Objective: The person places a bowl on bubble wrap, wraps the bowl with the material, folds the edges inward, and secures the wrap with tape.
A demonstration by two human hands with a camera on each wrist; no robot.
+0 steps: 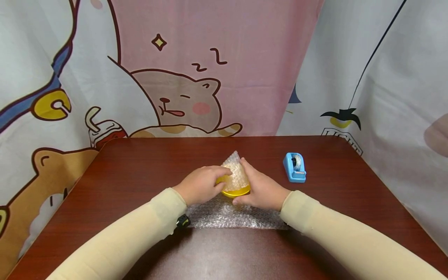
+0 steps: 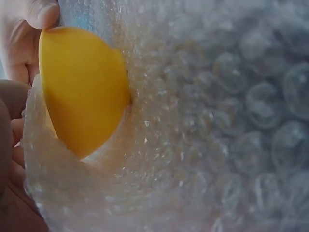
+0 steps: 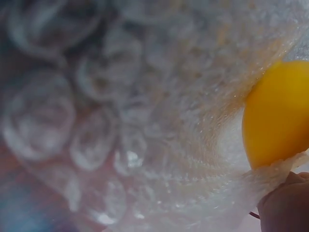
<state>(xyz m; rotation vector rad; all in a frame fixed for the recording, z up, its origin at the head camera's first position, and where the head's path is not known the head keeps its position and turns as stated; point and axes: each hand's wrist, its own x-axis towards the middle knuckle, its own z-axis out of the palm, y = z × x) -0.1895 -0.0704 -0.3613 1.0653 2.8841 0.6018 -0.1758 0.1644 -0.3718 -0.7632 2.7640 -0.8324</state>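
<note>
A yellow bowl [image 1: 239, 192] is held between both hands over a sheet of bubble wrap [image 1: 232, 218], part of which is folded up over its inside and stands in a point at the far side. My left hand [image 1: 201, 186] grips the bowl's left side, fingers curled over the wrapped edge. On the right side my right hand [image 1: 263, 189] holds bowl and wrap, thumb at the near rim. Both wrist views show the yellow bowl [image 2: 82, 89] tipped on its side, its outer wall [image 3: 280, 116] partly bare and the wrap hiding the rest.
A light blue tape dispenser [image 1: 294, 168] with a roll of tape stands to the right, beyond the right hand. Everything rests on a dark red-brown table [image 1: 157, 155]. A printed cartoon curtain [image 1: 259, 77] hangs behind the table and along its sides.
</note>
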